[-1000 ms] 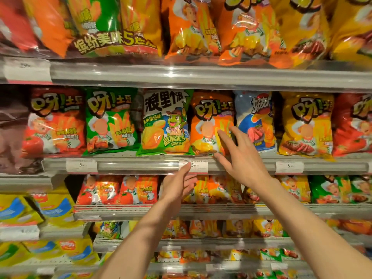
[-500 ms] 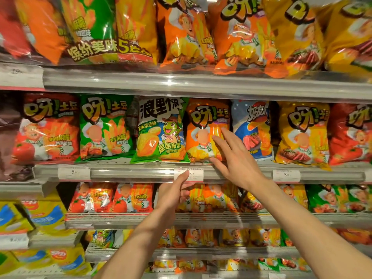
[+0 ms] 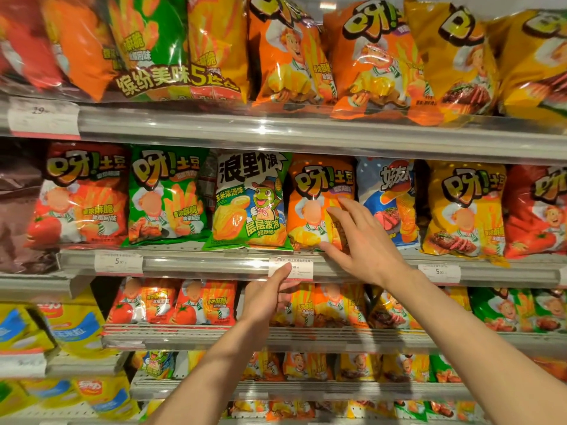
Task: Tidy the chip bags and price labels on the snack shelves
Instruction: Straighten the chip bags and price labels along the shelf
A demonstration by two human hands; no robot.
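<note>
Right hand, fingers spread, rests ungripping on orange chip bag; below it, left hand fingertip presses price label, grasping nothing.

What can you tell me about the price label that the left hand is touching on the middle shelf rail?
The price label is a small white paper slip with a red bottom edge, sitting in the clear plastic shelf rail below the orange chip bag. It bears small dark print, partly readable as a price ending in 90. The left hand has a fingertip on its lower left part, covering some print. It looks flat and level.
</note>
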